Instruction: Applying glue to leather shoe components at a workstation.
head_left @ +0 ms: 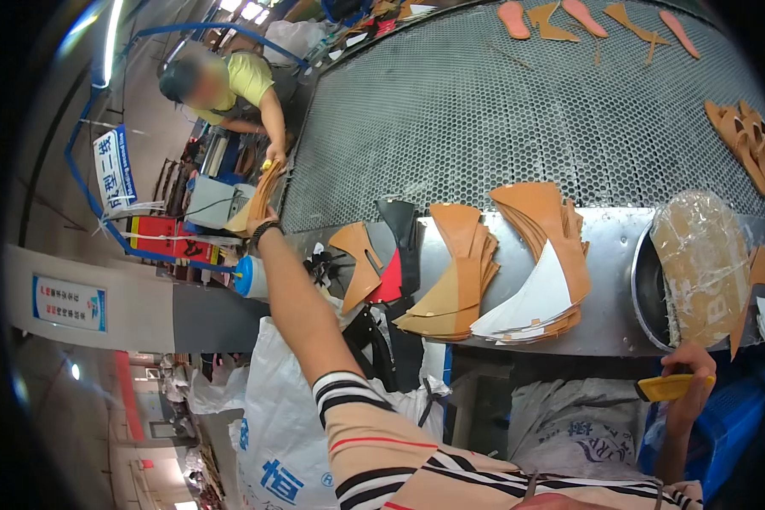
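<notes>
My left hand (261, 218), a black band at its wrist, reaches far out to the left and is shut on a stack of tan leather cut pieces (257, 194) at the left edge of the perforated metal belt (484, 110). A co-worker in a yellow shirt (248, 78) reaches a hand (273, 156) down to the top of that same stack. My right hand (687, 367) stays low at the right, shut on a flat yellow tool (667, 388) below a round metal bowl (646, 297).
On the steel ledge (612, 255) lie fanned stacks of tan pieces (459, 272), tan and white pieces (540, 280), plus red (389, 282) and black (399, 228) ones. The bowl holds a plastic-wrapped board (705, 263). Orange soles (569, 17) lie far on the belt. White sacks (272, 425) stand below.
</notes>
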A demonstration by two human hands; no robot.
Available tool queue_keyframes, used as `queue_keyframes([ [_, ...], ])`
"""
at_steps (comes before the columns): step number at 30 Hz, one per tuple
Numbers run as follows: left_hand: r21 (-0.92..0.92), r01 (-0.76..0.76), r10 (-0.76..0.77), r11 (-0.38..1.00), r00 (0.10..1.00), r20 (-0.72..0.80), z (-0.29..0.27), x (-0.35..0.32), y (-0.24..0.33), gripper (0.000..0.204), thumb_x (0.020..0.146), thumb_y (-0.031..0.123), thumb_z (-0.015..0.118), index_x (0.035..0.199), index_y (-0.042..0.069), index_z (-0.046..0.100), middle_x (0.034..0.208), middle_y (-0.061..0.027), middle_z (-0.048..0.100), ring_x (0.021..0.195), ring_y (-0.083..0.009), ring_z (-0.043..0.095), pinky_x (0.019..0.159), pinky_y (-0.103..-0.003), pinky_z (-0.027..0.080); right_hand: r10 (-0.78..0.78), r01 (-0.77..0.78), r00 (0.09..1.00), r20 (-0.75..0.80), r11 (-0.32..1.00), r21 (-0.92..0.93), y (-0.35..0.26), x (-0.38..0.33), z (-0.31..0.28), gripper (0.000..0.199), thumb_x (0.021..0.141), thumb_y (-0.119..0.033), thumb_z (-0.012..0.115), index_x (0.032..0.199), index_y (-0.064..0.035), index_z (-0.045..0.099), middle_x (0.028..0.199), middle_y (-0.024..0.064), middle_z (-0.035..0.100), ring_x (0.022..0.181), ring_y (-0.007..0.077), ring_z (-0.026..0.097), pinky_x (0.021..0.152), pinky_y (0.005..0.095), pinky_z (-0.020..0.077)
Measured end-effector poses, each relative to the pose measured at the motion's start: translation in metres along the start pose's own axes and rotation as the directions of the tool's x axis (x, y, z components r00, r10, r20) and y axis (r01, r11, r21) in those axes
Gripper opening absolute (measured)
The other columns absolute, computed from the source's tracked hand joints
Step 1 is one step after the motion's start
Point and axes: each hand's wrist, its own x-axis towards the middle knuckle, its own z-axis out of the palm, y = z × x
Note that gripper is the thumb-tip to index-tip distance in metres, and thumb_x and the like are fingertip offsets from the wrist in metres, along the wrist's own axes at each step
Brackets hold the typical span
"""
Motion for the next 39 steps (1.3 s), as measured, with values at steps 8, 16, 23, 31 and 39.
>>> queue_keyframes([
  [8,0.28,-0.361,0.332,0.89,0.932,0.146,0.048,-0.178,0.012,0.044,0.098,0.037,0.054,0.126,0.003,0.059,0.119,-0.0156,0.065,0.11,-0.0357,0.064,0.088,-0.051,0.056,0.004,-0.004,1.0,0.011,1.0,0.019,-0.001,-0.01,-0.009,0.079,0.103,-0.065,0.031,0.076,0.0017,0.063,0.069,0.0072,0.054,0.064,0.0159,0.051,0.059,0.0304,0.0346],
  [16,0.372,-0.287,-0.023,0.883,0.764,0.645,0.083,-0.274,0.041,0.047,0.106,0.045,0.045,0.129,0.006,0.056,0.114,-0.0142,0.067,0.097,-0.03,0.068,0.083,-0.046,0.058,-0.151,0.145,0.985,0.079,0.987,0.069,-0.005,-0.018,-0.023,0.077,0.101,-0.068,0.036,0.076,-0.0005,0.062,0.072,0.0079,0.056,0.075,0.019,0.053,0.066,0.0315,0.0393],
  [23,0.57,-0.226,-0.387,0.79,0.537,0.749,0.105,-0.423,0.0,0.041,0.106,0.038,0.052,0.128,0.003,0.056,0.111,-0.0151,0.068,0.098,-0.0257,0.067,0.085,-0.041,0.057,-0.013,-0.013,0.985,0.171,0.988,0.153,0.004,-0.04,-0.042,0.053,0.102,-0.047,0.055,0.08,0.0015,0.064,0.07,0.0058,0.059,0.061,0.0133,0.051,0.057,0.0266,0.0372],
  [31,0.766,-0.249,-0.738,0.593,0.212,0.64,-0.014,-0.703,-0.079,0.031,0.103,0.023,0.061,0.125,0.004,0.05,0.115,-0.01,0.068,0.098,-0.0123,0.067,0.081,-0.028,0.056,0.061,-0.021,0.828,0.557,0.997,-0.078,-0.032,-0.025,-0.017,0.042,0.087,-0.037,0.078,0.112,-0.0035,0.071,0.076,0.0136,0.065,0.063,0.0197,0.061,0.06,0.0295,0.0453],
  [39,0.794,0.326,-0.837,0.514,0.393,0.38,-0.104,-0.735,-0.088,0.042,0.102,0.027,0.063,0.13,0.001,0.043,0.117,-0.0091,0.066,0.102,-0.0127,0.067,0.09,-0.029,0.055,-0.038,-0.02,0.55,0.834,0.998,0.059,0.01,-0.048,0.001,0.05,0.087,-0.045,0.075,0.102,0.0019,0.069,0.079,0.0198,0.067,0.07,0.0299,0.067,0.066,0.0366,0.0504],
])
